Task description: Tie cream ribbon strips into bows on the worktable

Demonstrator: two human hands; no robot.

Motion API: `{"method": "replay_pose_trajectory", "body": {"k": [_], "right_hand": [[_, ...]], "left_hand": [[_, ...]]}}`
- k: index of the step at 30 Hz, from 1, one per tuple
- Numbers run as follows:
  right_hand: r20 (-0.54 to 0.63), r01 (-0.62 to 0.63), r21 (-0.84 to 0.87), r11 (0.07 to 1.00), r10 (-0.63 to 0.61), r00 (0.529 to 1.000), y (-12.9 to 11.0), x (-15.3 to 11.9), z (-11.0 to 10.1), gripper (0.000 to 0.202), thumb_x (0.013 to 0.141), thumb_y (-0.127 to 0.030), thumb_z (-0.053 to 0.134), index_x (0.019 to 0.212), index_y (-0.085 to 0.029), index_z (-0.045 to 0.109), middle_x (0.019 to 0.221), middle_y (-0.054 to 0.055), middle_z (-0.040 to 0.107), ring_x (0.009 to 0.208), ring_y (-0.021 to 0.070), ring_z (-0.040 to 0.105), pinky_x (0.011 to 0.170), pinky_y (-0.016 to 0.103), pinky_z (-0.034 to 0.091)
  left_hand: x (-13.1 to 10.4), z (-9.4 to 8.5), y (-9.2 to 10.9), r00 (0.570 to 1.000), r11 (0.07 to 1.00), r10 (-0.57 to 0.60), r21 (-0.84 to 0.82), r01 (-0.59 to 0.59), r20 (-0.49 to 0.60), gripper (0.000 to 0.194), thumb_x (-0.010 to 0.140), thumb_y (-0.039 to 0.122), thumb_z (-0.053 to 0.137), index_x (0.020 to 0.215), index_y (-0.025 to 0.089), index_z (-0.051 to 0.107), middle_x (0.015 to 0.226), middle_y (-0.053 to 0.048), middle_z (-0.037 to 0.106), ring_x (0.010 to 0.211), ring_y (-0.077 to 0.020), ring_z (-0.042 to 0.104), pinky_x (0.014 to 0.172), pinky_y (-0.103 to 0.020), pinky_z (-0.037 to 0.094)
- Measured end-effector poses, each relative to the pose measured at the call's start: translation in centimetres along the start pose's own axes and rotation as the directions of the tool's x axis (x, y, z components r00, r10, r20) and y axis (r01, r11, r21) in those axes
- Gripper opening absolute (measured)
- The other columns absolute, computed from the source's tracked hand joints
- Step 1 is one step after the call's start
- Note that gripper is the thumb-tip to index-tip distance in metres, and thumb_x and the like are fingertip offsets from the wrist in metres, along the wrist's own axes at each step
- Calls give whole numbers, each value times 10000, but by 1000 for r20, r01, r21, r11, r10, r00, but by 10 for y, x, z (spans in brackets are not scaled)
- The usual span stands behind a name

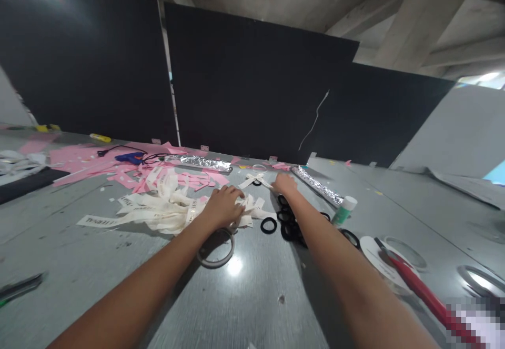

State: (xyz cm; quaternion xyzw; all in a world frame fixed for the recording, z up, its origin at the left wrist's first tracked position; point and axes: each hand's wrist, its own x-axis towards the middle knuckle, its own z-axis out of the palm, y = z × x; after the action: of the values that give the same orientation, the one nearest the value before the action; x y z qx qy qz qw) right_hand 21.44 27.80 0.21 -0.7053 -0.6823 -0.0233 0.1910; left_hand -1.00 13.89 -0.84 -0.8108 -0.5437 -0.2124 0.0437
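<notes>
My left hand (224, 207) lies over a pile of cream ribbon strips (158, 213) with dark printed lettering, its fingers curled down into the strips. A grey ring-shaped roll (216, 262) lies just below that wrist. Farther forward, my right hand (284, 182) is closed at the end of a small cream ribbon bow (252, 180), its fingertips partly hidden. A black ring (257, 183) shows under the bow. Several black hair ties (290, 228) are heaped below my right forearm, and a single black ring (269, 226) sits left of them.
Pink scraps (87, 157), a blue glue gun (130, 158) and a foil strip (205, 163) lie at the back left. Right of my arm are another foil strip (317, 185), a green glue stick (344, 210) and a red-handled tool (420, 286). Black panels (252, 86) stand behind.
</notes>
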Motion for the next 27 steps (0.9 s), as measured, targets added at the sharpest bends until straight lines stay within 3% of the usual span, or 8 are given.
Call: {"method": "replay_pose_trajectory", "body": {"k": [5, 9, 12, 15, 18, 21, 24, 27], "right_hand": [[9, 260, 213, 942, -268, 963, -24, -40, -17, 263, 794, -204, 520, 1004, -171, 676, 998, 126, 648, 935, 229, 575, 835, 347, 413], [-41, 420, 653, 631, -524, 851, -51, -87, -33, 295, 783, -182, 513, 1043, -193, 651, 913, 33, 648, 753, 134, 561, 738, 262, 436], [-90, 397, 778, 486, -540, 837, -65, -123, -43, 302, 768, -290, 571, 1040, -176, 636, 819, 11, 617, 652, 112, 527, 644, 236, 430], [-100, 370, 756, 539, -464, 880, -69, -154, -51, 242, 781, -295, 544, 959, -164, 643, 708, -7, 574, 595, 115, 495, 596, 236, 409], [-143, 411, 538, 736, -401, 905, -63, -183, -58, 212, 759, -195, 550, 948, -177, 644, 830, 32, 592, 742, 157, 529, 710, 275, 408], [-190, 366, 235, 901, -327, 926, -56, -213, -67, 369, 721, -151, 589, 1086, -205, 607, 1017, 98, 556, 916, 227, 512, 790, 329, 382], [-242, 373, 149, 916, -332, 912, -52, -241, -72, 296, 773, -192, 565, 1064, -217, 616, 1028, 109, 544, 934, 243, 502, 802, 344, 375], [-243, 437, 192, 879, -389, 889, -50, -260, -68, 202, 807, -189, 535, 977, -214, 642, 952, 86, 568, 921, 224, 509, 819, 330, 375]], "left_hand": [[-9, -9, 5, 998, 995, -49, 85, 51, -24, 253, 844, 362, 470, 841, 197, 663, 985, -80, 638, 988, -257, 524, 844, -391, 345], [-19, -26, 18, 994, 998, -31, 50, 36, -102, 327, 892, 380, 390, 875, 195, 659, 894, -74, 669, 879, -221, 576, 783, -338, 360], [-28, -39, 31, 989, 996, -84, -46, 79, -118, 361, 912, 384, 333, 977, 210, 642, 812, -62, 680, 759, -203, 600, 688, -297, 368], [-42, -49, 42, 983, 991, -106, -99, 92, -151, 343, 901, 385, 356, 996, 220, 641, 868, -63, 682, 806, -203, 604, 718, -287, 380], [-64, -58, 43, 954, 994, -112, -29, 109, -279, 280, 838, 354, 465, 1029, 221, 621, 1045, -74, 645, 994, -235, 560, 858, -331, 367], [-88, -61, 26, 861, 935, -307, 37, 351, -404, 362, 805, 342, 482, 1130, 198, 550, 1124, -120, 598, 1058, -288, 523, 863, -391, 366], [-104, -55, -2, 818, 850, -497, 26, 525, -289, 450, 774, 451, 499, 1103, 147, 542, 1071, -171, 616, 1009, -341, 549, 816, -429, 386], [-109, -50, -25, 834, 838, -546, -82, 540, -85, 346, 794, 390, 469, 1062, 190, 558, 996, -123, 670, 944, -310, 601, 788, -405, 401]]}}
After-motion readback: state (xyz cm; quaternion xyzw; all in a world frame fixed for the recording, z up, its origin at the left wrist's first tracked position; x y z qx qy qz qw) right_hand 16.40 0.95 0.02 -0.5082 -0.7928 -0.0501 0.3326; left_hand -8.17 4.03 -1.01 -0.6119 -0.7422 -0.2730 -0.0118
